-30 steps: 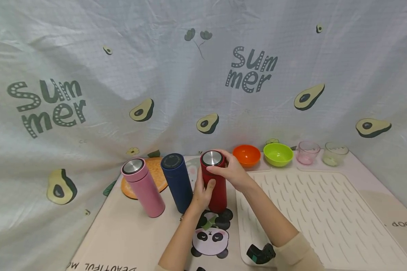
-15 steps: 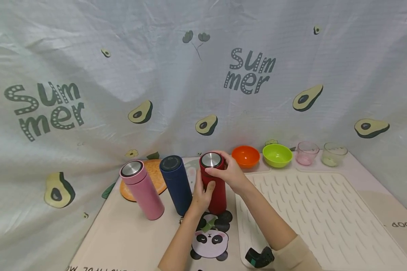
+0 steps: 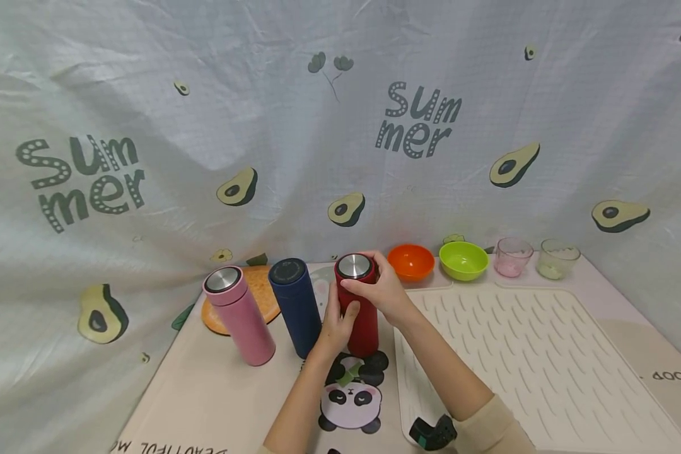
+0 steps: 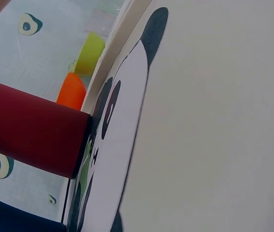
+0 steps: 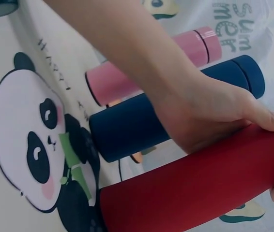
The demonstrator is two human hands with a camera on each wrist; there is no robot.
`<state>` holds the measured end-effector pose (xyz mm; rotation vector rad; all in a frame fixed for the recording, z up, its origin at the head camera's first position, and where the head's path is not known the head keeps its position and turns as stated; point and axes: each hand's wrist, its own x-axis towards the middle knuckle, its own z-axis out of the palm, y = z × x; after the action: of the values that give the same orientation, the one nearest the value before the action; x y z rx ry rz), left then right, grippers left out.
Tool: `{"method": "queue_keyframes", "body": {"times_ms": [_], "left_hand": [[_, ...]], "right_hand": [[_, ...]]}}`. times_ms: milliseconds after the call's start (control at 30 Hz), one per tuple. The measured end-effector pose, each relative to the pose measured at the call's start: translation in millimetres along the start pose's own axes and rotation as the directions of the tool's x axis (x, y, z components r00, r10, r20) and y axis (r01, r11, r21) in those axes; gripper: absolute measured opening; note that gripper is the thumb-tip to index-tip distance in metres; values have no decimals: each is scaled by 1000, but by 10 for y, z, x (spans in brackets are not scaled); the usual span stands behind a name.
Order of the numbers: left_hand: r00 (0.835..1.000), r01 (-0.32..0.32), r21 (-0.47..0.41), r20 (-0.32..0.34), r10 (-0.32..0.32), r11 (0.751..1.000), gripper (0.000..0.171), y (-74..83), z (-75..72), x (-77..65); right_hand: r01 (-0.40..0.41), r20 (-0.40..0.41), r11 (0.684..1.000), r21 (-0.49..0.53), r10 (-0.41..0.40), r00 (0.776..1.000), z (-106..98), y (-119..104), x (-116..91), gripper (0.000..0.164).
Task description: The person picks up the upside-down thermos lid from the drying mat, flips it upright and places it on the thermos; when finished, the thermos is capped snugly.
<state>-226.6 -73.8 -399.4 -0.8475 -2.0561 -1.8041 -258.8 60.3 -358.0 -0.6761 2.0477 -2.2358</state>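
A red thermos (image 3: 365, 331) with a steel-topped lid stands upright on the table in the head view. My left hand (image 3: 337, 325) grips its body from the left, thumb across the front. Higher up, my right hand (image 3: 387, 292) holds the lid from the right, its thumb across the near side and the other fingers behind. Just left of it is a blue thermos (image 3: 297, 309), and beyond that a pink thermos (image 3: 244, 321), both upright with lids on. In the right wrist view the left hand (image 5: 209, 106) lies against the red body.
An orange bowl (image 3: 411, 262), a green bowl (image 3: 464, 260), a pink glass (image 3: 513, 257) and a clear greenish glass (image 3: 557, 259) line the back edge. A ridged cream mat (image 3: 522, 359) covers the right side. Behind the pink and blue thermoses lies an orange round mat (image 3: 261, 287).
Both hands keep their hold on the red thermos; the right thumb has shifted slightly left along the lid. The head view has moved a little.
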Motion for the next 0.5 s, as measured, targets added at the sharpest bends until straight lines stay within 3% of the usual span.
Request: {"method": "queue_keyframes", "body": {"times_ms": [133, 233, 367, 500], "left_hand": [[999, 39, 57, 20, -40, 998, 62, 20, -25, 23], [996, 90, 145, 13, -92, 985, 55, -64, -41, 13], [980, 195, 274, -20, -197, 942, 60, -112, -69, -103], [968, 241, 388, -26, -251, 890, 63, 61, -143, -317]], "right_hand": [[-4, -19, 1000, -21, 4, 1000, 2, 29, 11, 54], [1, -31, 998, -58, -3, 1000, 3, 40, 14, 54], [-6, -34, 991, -135, 2, 999, -23, 53, -8, 60], [-27, -37, 970, -244, 19, 999, -101, 81, -97, 68]]}}
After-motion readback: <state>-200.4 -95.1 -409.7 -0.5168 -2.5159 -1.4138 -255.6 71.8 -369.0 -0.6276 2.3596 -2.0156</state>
